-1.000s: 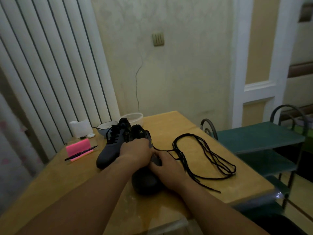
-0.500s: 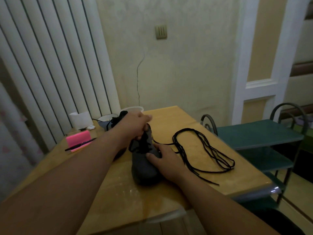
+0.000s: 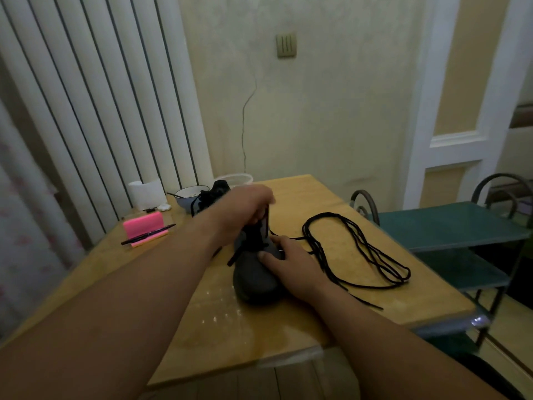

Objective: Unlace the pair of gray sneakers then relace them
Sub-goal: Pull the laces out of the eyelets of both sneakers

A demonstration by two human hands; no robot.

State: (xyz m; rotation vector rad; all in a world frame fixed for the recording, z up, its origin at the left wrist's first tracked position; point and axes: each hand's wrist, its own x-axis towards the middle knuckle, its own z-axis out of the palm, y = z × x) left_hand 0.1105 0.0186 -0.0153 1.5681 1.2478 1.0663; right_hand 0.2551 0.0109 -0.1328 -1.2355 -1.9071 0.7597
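Observation:
A dark gray sneaker point(image 3: 255, 281) stands on the wooden table point(image 3: 259, 327), toe toward me. My left hand point(image 3: 245, 206) is raised above its tongue and pinches a black lace running up from the eyelets. My right hand point(image 3: 291, 261) grips the sneaker's right side and holds it down. The second gray sneaker point(image 3: 212, 194) lies behind my left forearm, mostly hidden, still laced. A loose black lace point(image 3: 354, 249) lies coiled on the table to the right, one end running to the near sneaker.
At the table's back left are a pink holder point(image 3: 144, 226) with a black pen point(image 3: 148, 234), a white roll point(image 3: 147, 193), a blue bowl point(image 3: 187, 194) and a white bowl point(image 3: 235, 179). A green metal rack point(image 3: 450, 223) stands right of the table.
My left hand has left the top of the sneaker and risen, drawing a lace upward. My right hand stays on the sneaker's side. The view has tilted up a little.

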